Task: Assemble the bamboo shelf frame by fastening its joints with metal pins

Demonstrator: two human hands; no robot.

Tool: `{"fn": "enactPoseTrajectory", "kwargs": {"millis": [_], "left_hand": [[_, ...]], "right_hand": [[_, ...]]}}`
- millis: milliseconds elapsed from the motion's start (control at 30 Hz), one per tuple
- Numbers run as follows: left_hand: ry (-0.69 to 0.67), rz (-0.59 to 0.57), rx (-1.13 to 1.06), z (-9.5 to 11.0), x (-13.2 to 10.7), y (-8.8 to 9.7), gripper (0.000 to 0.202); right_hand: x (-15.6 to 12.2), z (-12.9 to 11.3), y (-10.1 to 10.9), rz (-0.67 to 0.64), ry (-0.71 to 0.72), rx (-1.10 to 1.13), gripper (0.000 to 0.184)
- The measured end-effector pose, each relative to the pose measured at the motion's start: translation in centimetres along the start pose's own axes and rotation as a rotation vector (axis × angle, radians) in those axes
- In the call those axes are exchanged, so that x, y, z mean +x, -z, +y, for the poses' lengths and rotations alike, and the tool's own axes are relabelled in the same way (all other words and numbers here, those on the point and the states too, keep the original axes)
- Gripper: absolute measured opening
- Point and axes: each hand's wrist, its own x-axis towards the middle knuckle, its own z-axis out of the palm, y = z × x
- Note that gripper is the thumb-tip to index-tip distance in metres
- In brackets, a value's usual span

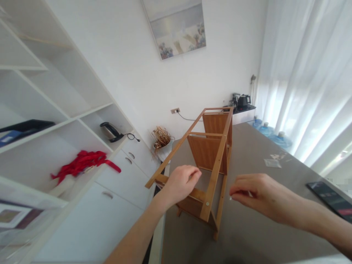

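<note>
A wooden shelf rack (pixel 210 148) lies on its side on the grey table (pixel 253 227), its long rails running away from me. My left hand (pixel 180 183) rests on the rack's near end, fingers curled over a crossbar. To the right of the rack's near corner post, my right hand (pixel 254 192) hovers with fingers pinched on a small white piece (pixel 249 193) that I cannot make out. A round fastener head (pixel 207 204) shows on that corner post.
A dark phone (pixel 331 200) lies at the table's right edge, small plastic bags (pixel 272 162) further back. White shelving on the left holds a kettle (pixel 110 131) and red cloth (pixel 82 163). Water bottles (pixel 280 139) stand by the curtain.
</note>
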Motion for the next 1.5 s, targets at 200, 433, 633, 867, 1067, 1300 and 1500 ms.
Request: {"fn": "enactPoseTrajectory", "kwargs": {"millis": [200,433,633,867,1067,1300,1500], "left_hand": [[-0.045,0.149,0.158,-0.8,-4.9,-1.6,0.036],[-0.039,0.208,0.166,-0.8,-5.4,-2.4,0.038],[-0.054,0.232,0.172,-1.3,-5.7,-2.5,0.038],[-0.056,0.244,0.18,-1.4,-5.8,-2.3,0.038],[-0.058,0.272,0.087,-1.6,-5.8,-2.5,0.033],[0.014,0.609,-0.259,0.0,-9.0,-1.4,0.021],[0.228,0.075,-0.725,5.0,-13.0,-3.4,0.026]], "right_hand": [[2.3,-1.6,-2.0,-0.071,0.19,-0.06,0.018],[3.7,-3.1,-3.1,-0.119,0.211,-0.285,0.022],[4.0,-3.8,-3.6,-0.163,0.206,-0.35,0.023],[4.4,-5.3,-3.4,-0.213,0.212,-0.447,0.024],[4.7,-6.9,-4.2,-0.225,0.326,-0.684,0.017],[5.4,-9.4,-4.6,-0.341,0.257,-0.911,0.022],[6.4,-9.6,-4.2,-0.399,0.224,-0.925,0.015]]}}
